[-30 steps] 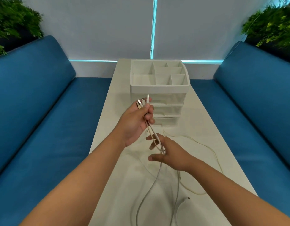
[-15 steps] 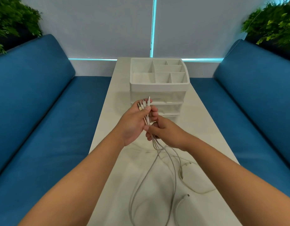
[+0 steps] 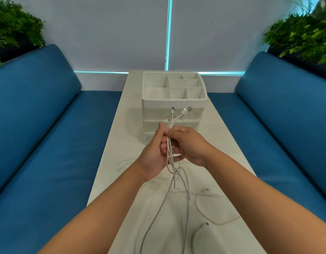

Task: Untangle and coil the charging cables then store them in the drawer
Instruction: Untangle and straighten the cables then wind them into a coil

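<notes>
A narrow white table [image 3: 121,125] runs up the middle of the frame between blue sofas. At centre, the left hand [image 3: 155,156] curls around a bundle of white charging cables [image 3: 169,143]. The right hand [image 3: 191,143] pinches the same bundle just beside it. Loose cable trails toward the lower right table edge. Above the hands stands the drawer organizer [image 3: 174,103], drawers closed.

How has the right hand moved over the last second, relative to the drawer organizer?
Yes. The right hand rose from low over the table toward the drawer organizer, and now grips the cables against the left hand.
</notes>
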`<state>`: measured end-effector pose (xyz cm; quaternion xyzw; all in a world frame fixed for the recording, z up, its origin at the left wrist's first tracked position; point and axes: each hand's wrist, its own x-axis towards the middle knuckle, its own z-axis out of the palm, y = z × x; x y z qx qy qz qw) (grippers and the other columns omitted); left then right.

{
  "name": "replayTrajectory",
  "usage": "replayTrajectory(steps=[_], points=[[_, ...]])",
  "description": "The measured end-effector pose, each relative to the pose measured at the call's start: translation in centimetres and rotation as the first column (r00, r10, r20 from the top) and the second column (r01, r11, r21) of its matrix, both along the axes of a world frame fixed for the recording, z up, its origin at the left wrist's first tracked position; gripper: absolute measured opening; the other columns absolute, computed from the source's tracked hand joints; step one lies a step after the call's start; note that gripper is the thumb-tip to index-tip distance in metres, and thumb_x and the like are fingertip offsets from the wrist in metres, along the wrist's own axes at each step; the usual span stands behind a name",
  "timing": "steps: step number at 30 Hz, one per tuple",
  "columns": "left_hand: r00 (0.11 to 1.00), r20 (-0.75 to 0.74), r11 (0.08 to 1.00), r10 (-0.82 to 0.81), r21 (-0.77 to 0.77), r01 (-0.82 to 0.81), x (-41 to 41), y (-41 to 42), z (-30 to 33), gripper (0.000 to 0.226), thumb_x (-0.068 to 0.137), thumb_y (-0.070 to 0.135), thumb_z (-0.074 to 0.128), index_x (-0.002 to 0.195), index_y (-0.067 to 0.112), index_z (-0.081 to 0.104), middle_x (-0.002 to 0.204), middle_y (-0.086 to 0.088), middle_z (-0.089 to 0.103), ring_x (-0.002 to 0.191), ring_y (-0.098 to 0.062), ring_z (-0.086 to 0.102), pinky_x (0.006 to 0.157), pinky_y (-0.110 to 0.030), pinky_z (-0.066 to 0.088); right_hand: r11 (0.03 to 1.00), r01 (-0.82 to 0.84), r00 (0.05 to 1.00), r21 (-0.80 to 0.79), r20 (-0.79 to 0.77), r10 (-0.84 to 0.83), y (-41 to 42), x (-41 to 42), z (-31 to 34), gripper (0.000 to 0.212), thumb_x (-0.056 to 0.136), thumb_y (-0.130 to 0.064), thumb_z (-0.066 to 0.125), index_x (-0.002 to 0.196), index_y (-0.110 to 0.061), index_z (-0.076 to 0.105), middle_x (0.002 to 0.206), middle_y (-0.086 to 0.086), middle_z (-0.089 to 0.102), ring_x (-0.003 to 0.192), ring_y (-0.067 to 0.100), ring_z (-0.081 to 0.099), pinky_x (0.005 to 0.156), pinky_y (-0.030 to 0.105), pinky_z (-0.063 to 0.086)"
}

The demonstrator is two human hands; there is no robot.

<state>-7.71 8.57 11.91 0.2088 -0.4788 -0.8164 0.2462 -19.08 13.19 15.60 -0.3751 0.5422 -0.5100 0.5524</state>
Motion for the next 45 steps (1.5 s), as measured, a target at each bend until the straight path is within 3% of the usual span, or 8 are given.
replayTrajectory(steps=[3,8,14,19,25,34,38,45], points=[[0.999,0.038,0.997,-0.008,-0.073,0.011,0.2,1.6,-0.5,0.059,0.095,0.064,0.026,0.130,0.029,0.058,0.110,-0.011,0.069,0.082,-0.027,0.066,0.063,-0.032,0.050,0.993,0.116,0.993,-0.015,-0.014,-0.116,0.0,-0.5,-0.1,0.022,0.097,-0.018,0.056,0.084,-0.004,0.067,0.065,0.008,0.066,0.056,0.018,0.063,0.056,0.027,0.057],[0.967,0.245,0.988,0.065,-0.155,-0.027,0.0,2.1,-0.4,0.049,0.101,0.055,0.032,0.120,0.019,0.059,0.056,0.000,0.049,0.046,-0.010,0.025,0.045,-0.020,0.025,0.988,0.140,0.950,-0.063,-0.273,-0.152,-0.2,-1.0,-0.6,0.029,0.097,-0.023,0.055,0.106,0.000,0.070,0.082,0.004,0.070,0.070,0.009,0.068,0.063,0.013,0.052],[0.974,0.080,0.974,0.211,0.070,-0.216,0.3,1.2,0.6,0.034,0.102,0.041,0.043,0.078,0.018,0.051,0.045,0.007,0.027,0.039,-0.006,0.020,0.041,-0.021,0.015,0.994,-0.066,0.956,-0.087,-0.292,0.037,1.9,0.5,-2.7,0.057,0.100,-0.052,0.032,0.111,-0.003,0.060,0.096,-0.002,0.065,0.083,0.001,0.062,0.075,0.011,0.044],[0.973,-0.024,0.961,0.228,0.165,-0.222,1.3,-0.3,1.8,0.037,0.103,0.040,0.038,0.074,0.019,0.046,0.047,0.008,0.025,0.039,-0.005,0.018,0.038,-0.019,0.013,0.957,-0.289,0.820,-0.013,-0.520,0.240,3.9,0.8,-7.0,0.042,0.088,-0.046,0.062,0.101,-0.007,0.062,0.085,0.005,0.065,0.079,0.012,0.061,0.085,0.040,0.050],[0.959,-0.083,0.953,0.272,0.159,-0.256,2.9,-1.5,3.1,0.038,0.104,0.039,0.036,0.073,0.020,0.046,0.048,0.008,0.026,0.039,-0.005,0.018,0.037,-0.018,0.015,0.959,-0.278,0.740,-0.050,-0.648,0.181,3.8,-0.5,-7.3,0.002,0.087,-0.022,0.070,0.088,-0.020,0.068,0.089,-0.005,0.067,0.084,0.003,0.060,0.080,0.021,0.044],[0.949,-0.094,0.938,0.301,0.210,-0.276,2.8,-1.1,1.9,0.037,0.105,0.038,0.037,0.075,0.018,0.046,0.049,0.006,0.026,0.040,-0.006,0.019,0.039,-0.020,0.015,0.945,-0.328,0.758,-0.015,-0.601,0.254,2.8,-0.9,-4.0,0.054,0.080,0.000,0.066,0.128,-0.020,0.050,0.128,-0.007,0.058,0.122,0.002,0.052,0.102,0.019,0.042],[0.952,-0.106,0.938,0.287,0.231,-0.257,2.3,-0.7,1.8,0.035,0.104,0.039,0.039,0.077,0.018,0.046,0.052,0.004,0.026,0.041,-0.009,0.020,0.040,-0.022,0.018,0.968,-0.210,0.870,-0.141,-0.478,0.119,2.1,0.9,-3.1,0.037,0.082,-0.027,0.074,0.112,-0.013,0.059,0.099,0.006,0.072,0.095,0.018,0.069,0.093,0.043,0.053],[0.941,-0.142,0.937,0.308,0.218,-0.274,3.0,-2.0,2.5,0.034,0.105,0.035,0.038,0.077,0.017,0.046,0.054,0.005,0.029,0.045,-0.009,0.024,0.042,-0.020,0.025,0.960,-0.267,0.792,-0.088,-0.587,0.167,2.7,0.7,-4.6,0.028,0.096,-0.032,0.057,0.091,-0.005,0.063,0.070,-0.008,0.051,0.067,0.007,0.048,0.070,0.026,0.041]])
